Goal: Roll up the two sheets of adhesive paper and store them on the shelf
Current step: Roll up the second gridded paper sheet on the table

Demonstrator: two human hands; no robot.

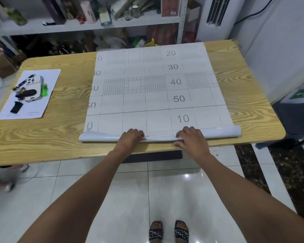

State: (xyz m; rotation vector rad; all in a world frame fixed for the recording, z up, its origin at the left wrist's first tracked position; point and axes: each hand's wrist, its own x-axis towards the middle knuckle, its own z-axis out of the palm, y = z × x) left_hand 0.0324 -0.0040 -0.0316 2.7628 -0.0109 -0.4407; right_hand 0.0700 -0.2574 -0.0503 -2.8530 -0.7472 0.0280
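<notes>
At the table's (63, 109) near edge, left hand (130, 139) and right hand (191, 139) curl fingers over the adhesive paper's (156, 95) turned-up edge, starting a roll.

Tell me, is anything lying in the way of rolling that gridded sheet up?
Nothing visible: the left hand and right hand grip the curled near edge of the adhesive sheet, and the phone lies apart, off to its left.

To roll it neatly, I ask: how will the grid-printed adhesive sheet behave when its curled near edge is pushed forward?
Probably thin and floppy: the adhesive sheet curls over at the left hand and right hand. Its glossy underside may slip on the table.
</notes>
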